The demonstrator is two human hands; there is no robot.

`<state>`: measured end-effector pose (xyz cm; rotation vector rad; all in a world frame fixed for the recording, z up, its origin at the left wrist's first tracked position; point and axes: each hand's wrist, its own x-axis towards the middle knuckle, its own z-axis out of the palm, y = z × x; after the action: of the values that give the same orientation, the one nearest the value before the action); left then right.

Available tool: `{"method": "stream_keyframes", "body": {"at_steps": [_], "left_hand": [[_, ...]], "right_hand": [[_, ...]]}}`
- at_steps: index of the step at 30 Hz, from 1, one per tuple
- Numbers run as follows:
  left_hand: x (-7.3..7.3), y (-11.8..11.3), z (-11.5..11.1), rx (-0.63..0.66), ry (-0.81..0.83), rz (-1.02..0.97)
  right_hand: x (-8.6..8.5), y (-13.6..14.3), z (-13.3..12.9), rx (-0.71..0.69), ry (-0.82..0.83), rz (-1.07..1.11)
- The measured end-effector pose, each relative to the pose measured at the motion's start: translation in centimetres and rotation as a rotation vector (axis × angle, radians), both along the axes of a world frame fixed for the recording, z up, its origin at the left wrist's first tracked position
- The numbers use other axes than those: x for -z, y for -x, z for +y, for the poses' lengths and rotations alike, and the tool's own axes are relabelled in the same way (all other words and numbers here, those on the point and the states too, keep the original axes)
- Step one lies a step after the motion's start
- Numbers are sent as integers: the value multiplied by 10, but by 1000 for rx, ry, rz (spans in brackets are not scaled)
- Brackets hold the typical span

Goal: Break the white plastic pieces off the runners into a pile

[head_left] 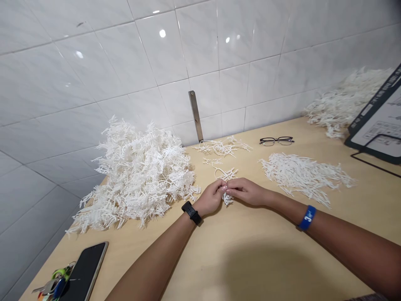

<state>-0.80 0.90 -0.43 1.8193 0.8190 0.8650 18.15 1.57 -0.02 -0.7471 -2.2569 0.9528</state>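
Both grips closed: left hand (210, 197) and right hand (249, 192) pinch a small white branched piece (228, 200) between fingertips, mid-counter (266, 251). Clock centred on the hands, 12 = tiled wall (200, 54).

Edges/room: widest bare area at 6, partly shaded. Back edge meets the wall at 12; left edge slants from 8 up behind the big white pile (134, 179) at 9, whose near side comes close to the left hand. Flat strand pile (307, 175) at 3, with a bare gap before the right hand.

Piece: frayed end shows below the fingers, toward 6. Strands also show just past the fingers toward 12; can't tell if same piece. Full long axis hidden by fingers.

Pose: the person's left forearm, black watch (191, 213), comes in from 7; right forearm, blue wristband (307, 217), from 4. Wrists apart, fingertips meeting.

Further out: loose sprigs (224, 146) at 12, metal bracket (196, 117) at 11, glasses (276, 141) at 2. Phone (84, 271) and keys (56, 284) at 8. Dark-framed panel (384, 121) and far white pile (347, 100) between 2 and 3.
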Motion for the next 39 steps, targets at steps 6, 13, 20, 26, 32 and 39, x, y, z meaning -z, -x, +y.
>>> {"method": "stream_keyframes", "body": {"at_steps": [6,13,20,26,32,39], "left_hand": [[4,3,9,-131,224,-272],[5,-1,8,-271,290,-366],[5,-2,6,-307,145,-197],[1,-5,0,-239,25,-80],[-1,-5,-1,-239,28,-39],[0,-6,0,-263,68,-86]], "right_hand": [[-2,-4,5,192,-44,24],[-8,-45,26,857,-106,-446],[-17,-24,10,588,-106,-188],[-10,1,-8,205,-35,-121],[-2,-1,-4,191,52,-83],[-3,1,-5,282,34,-30]]}}
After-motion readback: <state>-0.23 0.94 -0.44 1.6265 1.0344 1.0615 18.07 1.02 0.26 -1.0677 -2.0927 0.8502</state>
